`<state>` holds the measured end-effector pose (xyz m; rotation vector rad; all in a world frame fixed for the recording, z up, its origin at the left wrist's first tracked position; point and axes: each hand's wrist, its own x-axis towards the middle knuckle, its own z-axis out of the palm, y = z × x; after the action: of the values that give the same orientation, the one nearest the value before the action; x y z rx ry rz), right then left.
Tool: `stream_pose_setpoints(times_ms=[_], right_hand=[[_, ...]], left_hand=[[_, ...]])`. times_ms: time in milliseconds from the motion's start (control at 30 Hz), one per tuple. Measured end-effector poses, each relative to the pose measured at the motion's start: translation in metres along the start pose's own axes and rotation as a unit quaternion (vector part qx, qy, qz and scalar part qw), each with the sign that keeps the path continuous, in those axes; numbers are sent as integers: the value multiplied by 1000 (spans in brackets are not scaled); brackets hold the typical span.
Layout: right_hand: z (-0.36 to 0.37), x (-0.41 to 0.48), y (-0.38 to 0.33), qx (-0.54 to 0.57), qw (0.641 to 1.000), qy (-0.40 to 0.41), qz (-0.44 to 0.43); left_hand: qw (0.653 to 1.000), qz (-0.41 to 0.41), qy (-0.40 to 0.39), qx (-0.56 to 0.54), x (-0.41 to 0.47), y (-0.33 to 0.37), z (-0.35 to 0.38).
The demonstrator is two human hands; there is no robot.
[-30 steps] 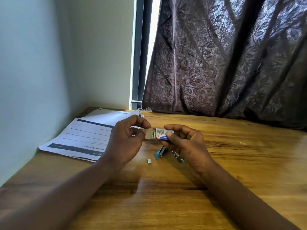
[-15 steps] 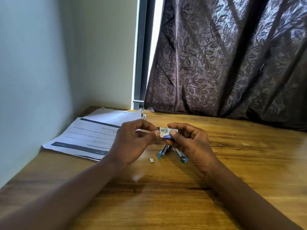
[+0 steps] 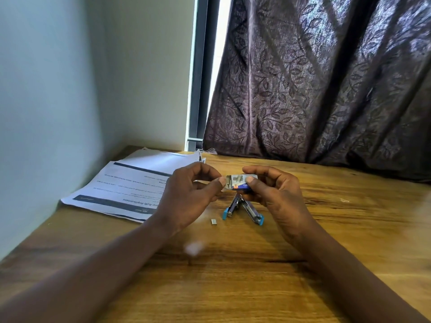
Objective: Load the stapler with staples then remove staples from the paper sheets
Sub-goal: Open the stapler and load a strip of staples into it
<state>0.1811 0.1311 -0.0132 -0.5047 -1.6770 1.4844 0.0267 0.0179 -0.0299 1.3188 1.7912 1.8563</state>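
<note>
A small staple box (image 3: 241, 182) is held above the wooden table (image 3: 245, 276) between both hands. My right hand (image 3: 277, 194) grips its right end with thumb and fingers. My left hand (image 3: 189, 194) pinches its left end, thumb on the flap. Below the box, a blue stapler (image 3: 242, 207) lies swung wide open on the table, partly hidden by my right hand. A short strip of staples (image 3: 213, 221) lies loose just left of the stapler. Printed paper sheets (image 3: 130, 183) lie at the far left.
A wall runs along the table's left side. A dark leaf-patterned curtain (image 3: 314, 89) hangs behind the table's far edge. A pale blurred spot (image 3: 193, 248) shows on the wood near my left forearm.
The box's left end, pulled out a second ago, has been pushed back in by my left hand. Both hands stay at the box.
</note>
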Motion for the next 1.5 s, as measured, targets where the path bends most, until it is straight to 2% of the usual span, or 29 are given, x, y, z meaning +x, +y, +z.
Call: stream_pose_setpoints(times_ms=[133, 400, 800, 900, 1100, 1333, 1500], right_hand=[[1, -1, 0, -31, 999, -14, -12], [-3, 1, 3, -17, 999, -37, 34], [-5, 3, 1, 33, 996, -26, 74], [-7, 3, 0, 40, 996, -24, 78], [-9, 5, -1, 18, 996, -41, 82], [-9, 5, 0, 17, 993, -46, 103], [-12, 7, 0, 39, 991, -42, 118]], left_hand=[[1000, 2, -3, 14, 1, -1, -2], [992, 50, -39, 107, -3, -3, -2], [991, 55, -24, 119, -1, -4, -2], [983, 99, -48, 150, -5, 0, -6], [938, 216, -111, 249, -4, 4, -12], [912, 262, -143, 281, 0, 6, -21], [919, 265, -137, 257, 1, 2, -21]])
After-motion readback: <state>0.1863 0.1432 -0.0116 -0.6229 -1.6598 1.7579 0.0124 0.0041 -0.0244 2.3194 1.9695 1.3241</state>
